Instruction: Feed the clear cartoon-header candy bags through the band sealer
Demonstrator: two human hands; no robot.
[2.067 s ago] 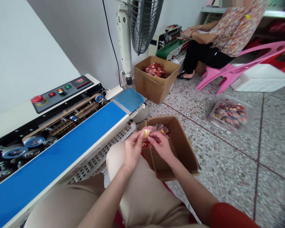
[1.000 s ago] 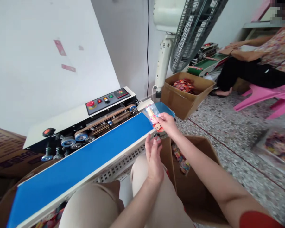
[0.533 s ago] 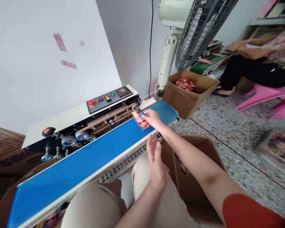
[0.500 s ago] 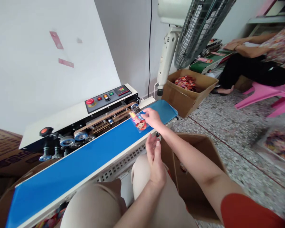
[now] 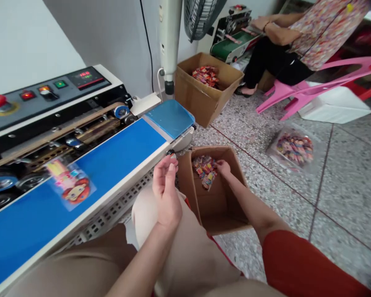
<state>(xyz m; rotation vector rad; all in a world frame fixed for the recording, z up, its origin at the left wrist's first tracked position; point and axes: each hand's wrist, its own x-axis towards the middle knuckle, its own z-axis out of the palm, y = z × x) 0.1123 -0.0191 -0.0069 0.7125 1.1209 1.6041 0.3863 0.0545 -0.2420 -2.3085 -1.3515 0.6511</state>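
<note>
My left hand (image 5: 165,187) hovers over my knee beside the sealing machine's front edge, fingers loosely bent and apart, holding nothing. My right hand (image 5: 224,167) reaches into the cardboard box (image 5: 218,206) on the floor, with its fingers curled down into the pile of candy packets (image 5: 205,170). A clear packet with a cartoon figure (image 5: 70,186) lies flat on the blue conveyor belt (image 5: 120,152), at the left, next to the sealing rollers (image 5: 80,138).
The machine's control panel (image 5: 49,88) has a red stop button and lit lamps. A fan stand (image 5: 169,45), a second box of packets (image 5: 204,88), a clear bag of candies (image 5: 292,148) and a person on a pink chair (image 5: 309,88) at another sealer lie beyond.
My right hand let go of the packet on the belt and moved down into the floor box. The packet has travelled left along the belt. My view dropped and turned right.
</note>
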